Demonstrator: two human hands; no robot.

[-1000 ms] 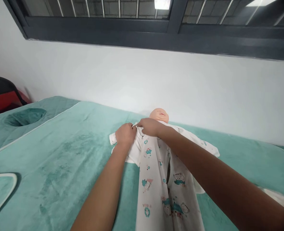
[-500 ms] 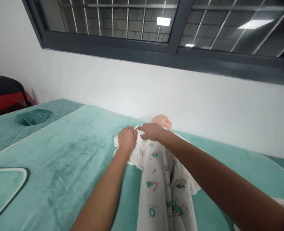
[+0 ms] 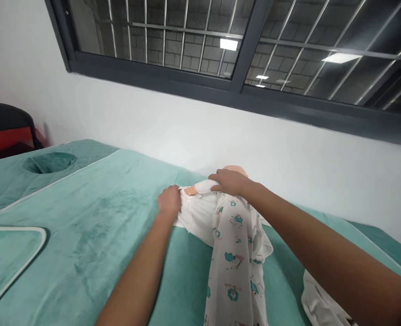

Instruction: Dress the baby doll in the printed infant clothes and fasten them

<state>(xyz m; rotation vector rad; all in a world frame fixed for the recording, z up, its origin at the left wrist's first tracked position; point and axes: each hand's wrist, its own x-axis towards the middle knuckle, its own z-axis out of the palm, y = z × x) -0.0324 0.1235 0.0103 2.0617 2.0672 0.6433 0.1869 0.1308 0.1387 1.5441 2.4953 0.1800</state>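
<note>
The doll (image 3: 190, 191) looks like smooth, matt plastic; the printed clothes (image 3: 232, 262) are thin, creased, matt cloth. The bed cover (image 3: 115, 217) is plush, velvety cloth, the wall (image 3: 187, 127) smooth and matt, and the window bars (image 3: 164, 27) are shiny metal.

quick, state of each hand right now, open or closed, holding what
Left hand: closed, holding the edge of the white cloth.
Right hand: closed around the doll's arm.
</note>
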